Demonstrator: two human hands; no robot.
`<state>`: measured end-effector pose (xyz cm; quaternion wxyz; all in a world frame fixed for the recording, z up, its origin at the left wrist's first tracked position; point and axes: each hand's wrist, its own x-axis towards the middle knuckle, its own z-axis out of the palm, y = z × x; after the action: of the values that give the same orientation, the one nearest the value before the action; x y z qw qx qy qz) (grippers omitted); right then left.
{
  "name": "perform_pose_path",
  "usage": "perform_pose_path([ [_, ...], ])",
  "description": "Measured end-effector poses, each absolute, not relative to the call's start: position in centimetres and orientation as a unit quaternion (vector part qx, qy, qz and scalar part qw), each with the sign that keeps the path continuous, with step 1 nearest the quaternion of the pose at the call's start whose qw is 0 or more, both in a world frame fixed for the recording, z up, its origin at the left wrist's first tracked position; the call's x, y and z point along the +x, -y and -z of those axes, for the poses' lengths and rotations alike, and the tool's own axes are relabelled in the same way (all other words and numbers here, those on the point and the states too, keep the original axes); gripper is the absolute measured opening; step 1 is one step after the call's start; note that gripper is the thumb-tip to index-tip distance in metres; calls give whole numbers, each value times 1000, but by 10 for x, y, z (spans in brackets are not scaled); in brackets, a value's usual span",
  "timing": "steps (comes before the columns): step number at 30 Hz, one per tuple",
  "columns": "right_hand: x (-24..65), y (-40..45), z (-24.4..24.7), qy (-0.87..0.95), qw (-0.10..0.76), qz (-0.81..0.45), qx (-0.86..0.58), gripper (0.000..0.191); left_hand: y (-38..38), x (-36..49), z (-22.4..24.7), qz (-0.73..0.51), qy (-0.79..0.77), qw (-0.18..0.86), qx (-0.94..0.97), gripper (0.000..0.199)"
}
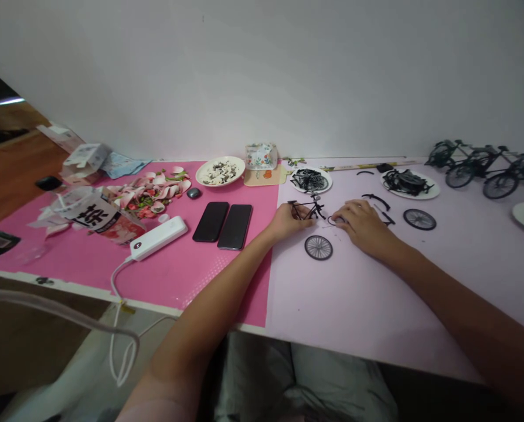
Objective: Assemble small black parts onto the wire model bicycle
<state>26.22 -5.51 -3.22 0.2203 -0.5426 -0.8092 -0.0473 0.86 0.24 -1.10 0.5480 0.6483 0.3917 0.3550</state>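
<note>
frame of a small black bicycle (306,210) sits upright in my left hand (283,224), thumb and fingertips pinching it low down, around the middle of the desk (332,316). my right hand (362,224) is bent, its fingers bunched together over a thin dark piece (331,220); whether they grip it, i cannot tell. i'd judge the step in hand as steadying the frame while handling that piece beside it. such thin parts seem to call for a light pinch and a still left hand. one spoked wheel (319,248) lies flat between the frame and the front edge, another wheel (419,219) beyond my right hand, with curved black strips (378,202) nearer.

the desk wears a pale cover on the right and a pink one (178,281) on the left, where two phones (210,221) (235,226) and a white power bank (159,237) rest. along the back edge stand more bicycles (459,170) near the right corner; loose petals (165,187) lie towards the left. a plain pale wall (262,76) rises behind.
</note>
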Motion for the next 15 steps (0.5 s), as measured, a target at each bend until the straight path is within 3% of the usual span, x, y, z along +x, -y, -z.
perform_pose_path([
  [15,264,56,28,814,219,44,-536,29,6,9,-3,-350,-394,550,648,12],
])
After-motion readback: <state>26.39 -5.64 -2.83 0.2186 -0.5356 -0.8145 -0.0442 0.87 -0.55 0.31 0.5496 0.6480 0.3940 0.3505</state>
